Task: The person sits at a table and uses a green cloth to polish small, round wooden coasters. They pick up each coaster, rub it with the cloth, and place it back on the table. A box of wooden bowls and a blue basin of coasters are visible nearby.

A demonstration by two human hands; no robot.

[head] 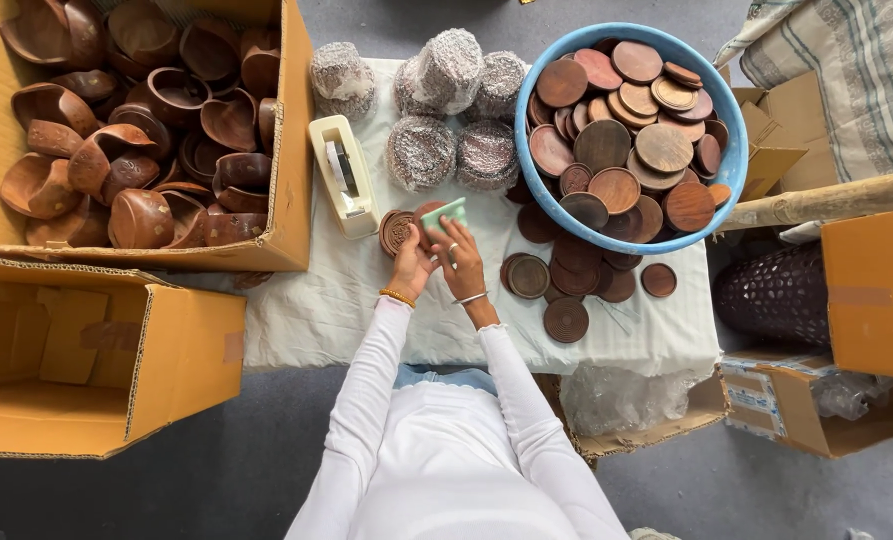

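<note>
My left hand (409, 266) holds a round carved wooden coaster (397, 230) over the white cloth (316, 300). Next to it, my right hand (460, 258) presses a small pale green sponge (446, 213) against a second reddish wooden disc, which the fingers mostly hide. Both arms wear white sleeves, with a bracelet on each wrist. More dark wooden coasters (566, 285) lie loose on the cloth just right of my right hand.
A blue basin (731, 150) full of wooden discs sits at the back right. Several foam-wrapped stacks (451, 110) and a cream tape dispenser (342, 172) stand behind my hands. A cardboard box of wooden bowls (146, 130) is at left, an empty box (86, 360) below it.
</note>
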